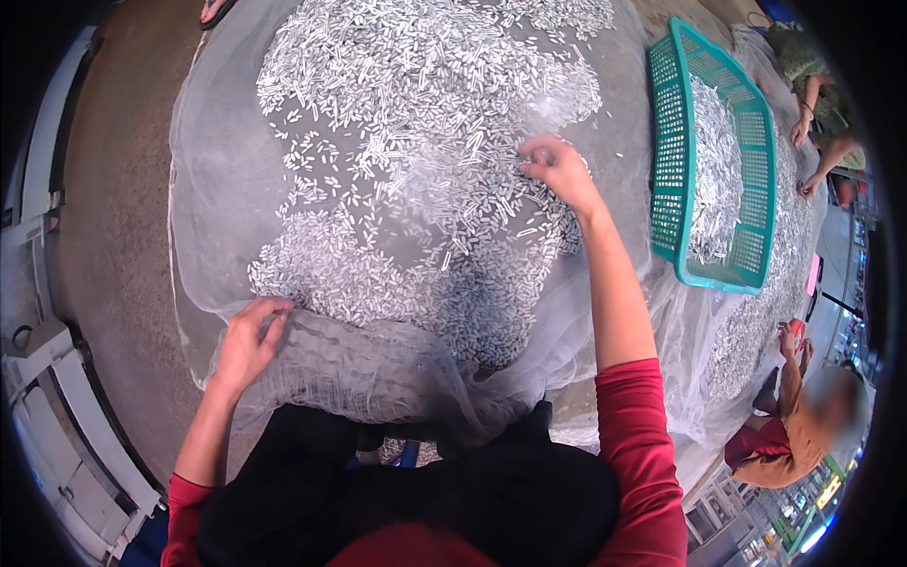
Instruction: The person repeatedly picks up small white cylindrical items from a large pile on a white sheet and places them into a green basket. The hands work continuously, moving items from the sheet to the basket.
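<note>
A broad spread of small, slim silvery pieces (406, 57) lies on pale netting over a table; I cannot tell their exact kind. My right hand (559, 172) hovers over or touches the right side of the spread. Its fingers are bent, with a gap between thumb and forefinger, and nothing shows in them. At the near left, my left hand (251, 342) rests by the bunched netting (350, 364), its fingertips at the edge of the pieces. Thumb and forefinger are apart there, and I see nothing held. The undersides of both hands are hidden.
A teal plastic basket (669, 151) of similar pieces stands to the right. Beyond it, more pieces lie on netting, with other people's hands (803, 128) over them. At the lower right sits a person in an orange top (798, 444). Brown floor (113, 189) runs along the left.
</note>
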`<state>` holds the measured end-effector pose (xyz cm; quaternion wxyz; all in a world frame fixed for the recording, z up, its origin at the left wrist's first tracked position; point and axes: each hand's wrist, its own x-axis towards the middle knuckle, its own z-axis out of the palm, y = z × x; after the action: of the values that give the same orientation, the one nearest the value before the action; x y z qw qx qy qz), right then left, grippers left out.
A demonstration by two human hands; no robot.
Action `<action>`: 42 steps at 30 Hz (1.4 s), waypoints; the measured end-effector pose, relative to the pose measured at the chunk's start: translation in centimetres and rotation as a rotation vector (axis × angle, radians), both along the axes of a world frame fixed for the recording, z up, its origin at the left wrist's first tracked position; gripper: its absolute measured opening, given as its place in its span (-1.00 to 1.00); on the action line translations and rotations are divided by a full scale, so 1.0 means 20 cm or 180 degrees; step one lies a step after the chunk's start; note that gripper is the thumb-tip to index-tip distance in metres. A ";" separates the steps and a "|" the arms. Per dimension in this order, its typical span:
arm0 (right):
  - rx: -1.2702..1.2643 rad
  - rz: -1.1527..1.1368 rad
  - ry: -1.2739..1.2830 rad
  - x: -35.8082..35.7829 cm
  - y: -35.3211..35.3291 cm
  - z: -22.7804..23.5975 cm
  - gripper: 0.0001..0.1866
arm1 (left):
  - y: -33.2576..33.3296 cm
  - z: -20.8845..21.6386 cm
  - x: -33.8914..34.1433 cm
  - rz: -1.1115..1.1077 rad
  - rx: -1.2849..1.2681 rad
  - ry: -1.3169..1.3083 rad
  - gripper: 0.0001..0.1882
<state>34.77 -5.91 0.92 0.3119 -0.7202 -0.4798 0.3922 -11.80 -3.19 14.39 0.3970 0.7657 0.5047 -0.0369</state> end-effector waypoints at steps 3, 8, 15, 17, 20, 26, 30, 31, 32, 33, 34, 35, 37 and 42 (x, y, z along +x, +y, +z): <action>-0.0067 0.0405 -0.0855 -0.03 0.03 -0.02 -0.78 | 0.00 0.01 0.01 0.0029 -0.0090 0.0082 -0.82; 0.0080 -0.0767 0.1779 -0.01 0.05 -0.04 -0.82 | 0.02 0.01 0.02 -0.0032 -0.0029 0.0028 -0.81; -0.0278 -0.0809 0.2624 0.00 0.12 0.01 -0.81 | 0.03 0.01 0.03 -0.0063 -0.0063 0.0021 -0.80; -0.0355 -0.0738 0.2485 -0.02 0.11 0.05 -0.74 | 0.03 0.00 0.03 -0.0108 -0.0024 -0.0014 -0.80; -0.0457 -0.0719 0.2285 -0.02 0.10 0.10 -0.66 | 0.03 0.00 0.01 -0.0069 -0.0041 -0.0039 -0.80; -0.0279 -0.0332 0.0612 -0.01 0.11 0.03 -0.72 | 0.02 0.01 -0.02 -0.0027 -0.0068 -0.0055 -0.80; 0.0100 0.0089 -0.0957 -0.08 0.10 -0.06 -0.79 | 0.02 0.01 -0.03 -0.0037 0.0001 -0.0051 -0.81; 0.0054 0.0045 -0.1263 -0.10 0.10 -0.07 -0.80 | 0.02 0.02 -0.03 -0.0067 0.0052 -0.0050 -0.81; 0.0118 -0.0010 -0.1098 -0.10 0.10 -0.07 -0.80 | 0.02 0.02 -0.03 -0.0036 -0.0002 -0.0027 -0.81; 0.0183 -0.0063 -0.0933 -0.10 0.10 -0.06 -0.80 | 0.02 0.02 -0.03 -0.0039 -0.0007 -0.0021 -0.81; 0.0340 -0.0083 -0.0775 -0.09 0.10 -0.06 -0.80 | 0.02 0.02 -0.03 -0.0087 0.0069 -0.0056 -0.81; 0.0155 -0.0259 0.0013 -0.07 0.10 -0.04 -0.80 | 0.02 0.02 -0.04 -0.0060 0.0026 -0.0041 -0.81; -0.0077 -0.0937 0.1722 -0.03 0.10 -0.02 -0.78 | 0.02 0.02 -0.04 -0.0137 0.0155 -0.0126 -0.82; -0.0081 -0.0866 0.2518 -0.01 0.13 -0.04 -0.79 | 0.03 0.03 -0.05 -0.0003 0.0032 -0.0016 -0.82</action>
<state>34.52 -3.22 0.16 0.5121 -0.5746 -0.2187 0.5997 -12.84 -2.66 14.93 0.3944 0.7680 0.5036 -0.0326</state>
